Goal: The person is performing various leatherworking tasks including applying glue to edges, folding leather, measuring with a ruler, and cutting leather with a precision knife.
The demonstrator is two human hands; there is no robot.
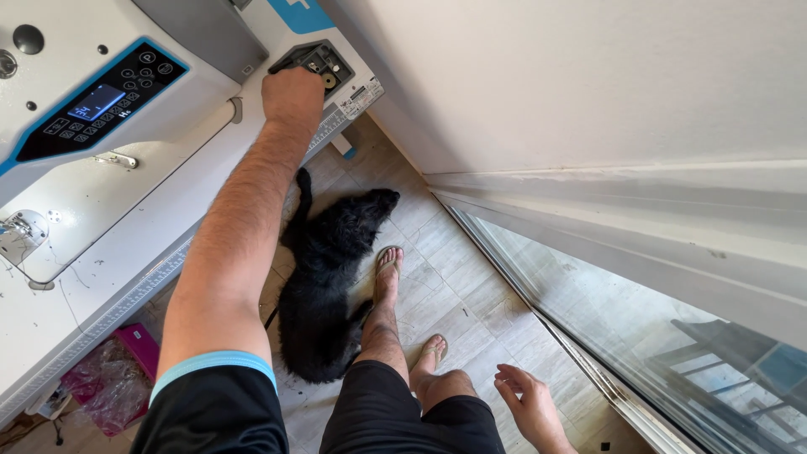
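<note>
1. Left hand (292,97): clenched into a fist, knuckles up, at the dark recessed compartment (315,65) at the end of the white sewing machine table (109,277); can't tell if it grips anything.
2. Right hand (530,403): released, fingers loose, beside right thigh, holding nothing.
3. Black dog (328,286) lies on tiled floor (462,294) next to the sandalled feet.

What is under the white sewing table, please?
Under the sewing table, a pink box and crumpled clear plastic show on the floor. The tabletop covers everything farther in.

A home sewing corner: an industrial sewing machine (101,109) on a white table (126,277), a black dog (328,277) on tile.
</note>
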